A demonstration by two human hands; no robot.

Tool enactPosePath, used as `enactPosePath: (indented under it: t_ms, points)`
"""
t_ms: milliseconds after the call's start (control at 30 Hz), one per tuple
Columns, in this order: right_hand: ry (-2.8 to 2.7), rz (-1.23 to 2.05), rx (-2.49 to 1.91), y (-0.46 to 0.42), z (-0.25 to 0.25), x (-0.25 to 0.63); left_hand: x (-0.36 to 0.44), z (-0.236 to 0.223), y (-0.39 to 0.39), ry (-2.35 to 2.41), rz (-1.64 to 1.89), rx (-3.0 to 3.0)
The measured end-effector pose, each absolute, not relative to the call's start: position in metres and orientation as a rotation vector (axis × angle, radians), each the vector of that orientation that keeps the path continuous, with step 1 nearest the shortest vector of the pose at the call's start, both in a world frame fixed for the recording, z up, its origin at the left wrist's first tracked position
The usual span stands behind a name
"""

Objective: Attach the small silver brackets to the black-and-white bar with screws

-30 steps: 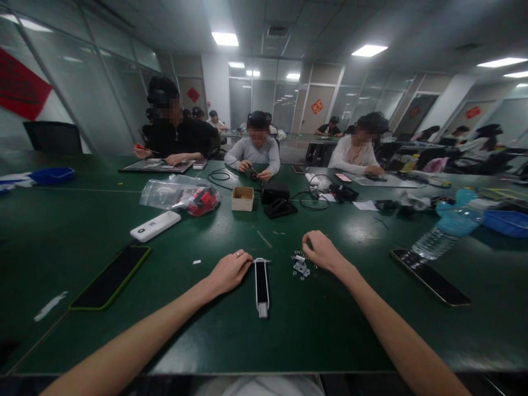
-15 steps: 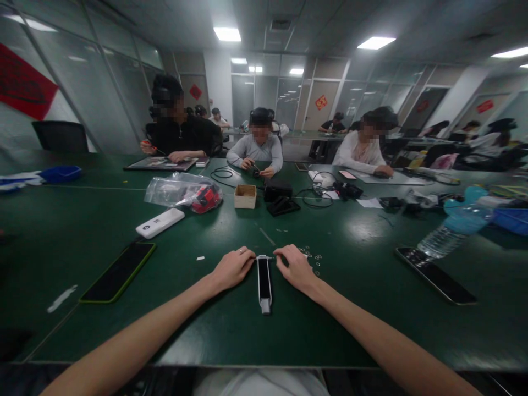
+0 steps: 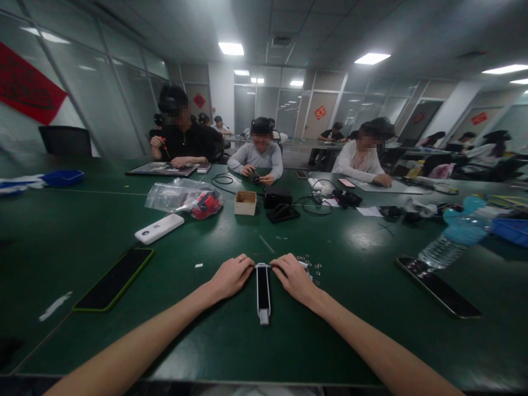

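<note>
A slim white-framed device with a black face (image 3: 263, 291) lies lengthwise on the green table, its grey end towards me. Across its far end runs a thin light rod (image 3: 256, 266) that sticks out on both sides. The fingers of my left hand (image 3: 233, 274) are closed at the rod's left end, and my right hand (image 3: 293, 278) pinches at its right end. Just beyond my right hand are several small rings (image 3: 317, 266) and a small white piece (image 3: 303, 265), partly hidden by that hand.
Left lie a green-edged phone (image 3: 115, 279) and a white power bank (image 3: 160, 229). A small box (image 3: 245, 203) and a plastic bag (image 3: 165, 196) are farther back. Right, a water bottle (image 3: 443, 247) leans by another phone (image 3: 438, 287). Several people sit beyond.
My right fingers have closed in on the rod's right end, where a gap showed before. The view has tilted up slightly. A person at back left has raised a hand holding a screwdriver.
</note>
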State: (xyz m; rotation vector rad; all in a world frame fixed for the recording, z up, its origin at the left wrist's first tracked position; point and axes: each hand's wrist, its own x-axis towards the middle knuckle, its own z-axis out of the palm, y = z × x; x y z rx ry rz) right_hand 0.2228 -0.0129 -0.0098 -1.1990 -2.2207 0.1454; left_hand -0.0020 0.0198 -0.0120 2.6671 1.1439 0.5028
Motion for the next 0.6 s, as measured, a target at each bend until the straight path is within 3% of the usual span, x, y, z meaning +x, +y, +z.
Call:
enactPosePath:
  t_ms: [600]
  points:
    - [-2.313,0.039,-1.175,-0.006,-0.003,0.224,-0.001,-0.01,0.02,1.156,0.469,2.665]
